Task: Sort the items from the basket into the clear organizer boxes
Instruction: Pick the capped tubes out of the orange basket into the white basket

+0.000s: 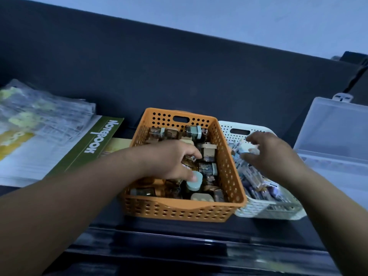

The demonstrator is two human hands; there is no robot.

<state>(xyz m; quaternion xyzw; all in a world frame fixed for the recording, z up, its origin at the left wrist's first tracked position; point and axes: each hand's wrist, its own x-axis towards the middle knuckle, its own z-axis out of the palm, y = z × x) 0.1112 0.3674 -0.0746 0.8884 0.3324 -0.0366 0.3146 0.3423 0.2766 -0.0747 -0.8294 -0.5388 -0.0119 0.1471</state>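
Note:
An orange perforated basket stands in the middle, full of several small brown bottles with pale caps. My left hand reaches into it and grips a brown bottle with a light blue cap. Touching the orange basket's right side is a white perforated basket packed with small packets. My right hand hovers over the white basket, fingers curled round a small pale item; what it is stays blurred. A clear organizer box with its lid up stands at the right.
A green notebook lies left of the orange basket, beside a stack of printed papers in plastic sleeves. A dark padded wall rises behind everything. A glossy dark ledge runs along the front edge.

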